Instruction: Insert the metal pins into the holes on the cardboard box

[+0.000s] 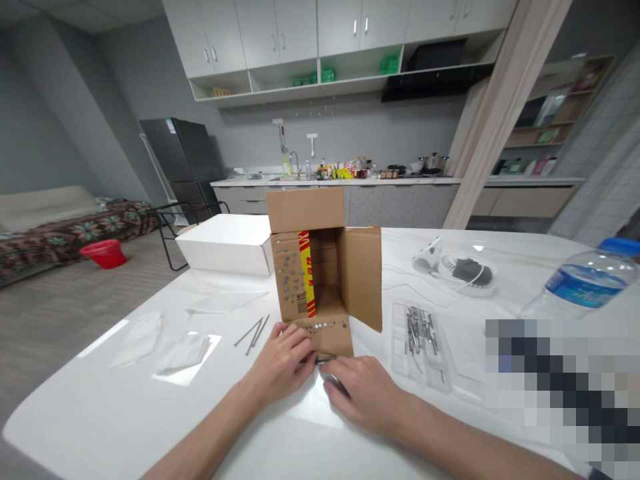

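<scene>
A brown cardboard box point(320, 267) lies on its side on the white table point(100, 400), its opening towards me and its flaps spread. Rows of metal nail heads dot the left flap and the lower flap point(327, 333). My left hand point(283, 360) has its fingers curled on the front edge of the lower flap. My right hand point(367, 393) rests palm down on the table just in front of that flap, fingertips by a small dark thing that I cannot make out. A few loose nails point(253, 331) lie left of my left hand.
A clear plastic tray of nails point(421, 333) sits right of the box. Behind stand a white box point(225, 243) and a white device with a coiled cable point(453, 267). A water bottle point(585, 280) lies at the right; paper sheets point(165, 347) lie at the left.
</scene>
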{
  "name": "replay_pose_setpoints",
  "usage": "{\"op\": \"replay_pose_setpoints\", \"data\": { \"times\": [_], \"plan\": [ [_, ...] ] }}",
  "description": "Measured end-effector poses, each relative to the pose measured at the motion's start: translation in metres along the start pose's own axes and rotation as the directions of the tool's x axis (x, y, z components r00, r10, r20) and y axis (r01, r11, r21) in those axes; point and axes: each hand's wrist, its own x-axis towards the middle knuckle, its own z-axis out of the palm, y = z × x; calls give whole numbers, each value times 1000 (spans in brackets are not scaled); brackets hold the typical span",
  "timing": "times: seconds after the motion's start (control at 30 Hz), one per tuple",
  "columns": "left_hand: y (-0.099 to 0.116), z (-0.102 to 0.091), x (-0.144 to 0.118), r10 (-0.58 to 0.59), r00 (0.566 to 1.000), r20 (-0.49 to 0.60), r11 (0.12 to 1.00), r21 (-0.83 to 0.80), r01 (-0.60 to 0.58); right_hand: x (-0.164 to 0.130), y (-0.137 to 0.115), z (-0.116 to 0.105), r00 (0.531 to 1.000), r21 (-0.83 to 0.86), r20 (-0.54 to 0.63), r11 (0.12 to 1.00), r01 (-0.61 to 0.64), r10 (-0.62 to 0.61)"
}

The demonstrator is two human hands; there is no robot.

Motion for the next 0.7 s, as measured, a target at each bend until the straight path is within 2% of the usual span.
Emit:
{"op": "replay_pose_setpoints", "data": {
  "times": [0.13, 0.37, 0.6, 0.7],
  "plan": [
    [-1, -1, -1, 13, 999, 45, 1000, -5, -13, 0, 0, 1, 1000, 0, 2, 1000, -2, 2],
    [-1, -1, 0, 25, 998, 57, 1000, -6, -25, 0, 0, 0, 1000, -13, 4, 1000, 1, -1],
    [-2, -1, -1, -89, 995, -37, 995, 39, 90, 1, 0, 1, 1000, -18, 7, 1000, -2, 2],
    [-2, -2, 0, -99, 994, -56, 993, 52, 102, 0, 0, 0, 1000, -17, 10, 1000, -4, 5]
  ]
}}
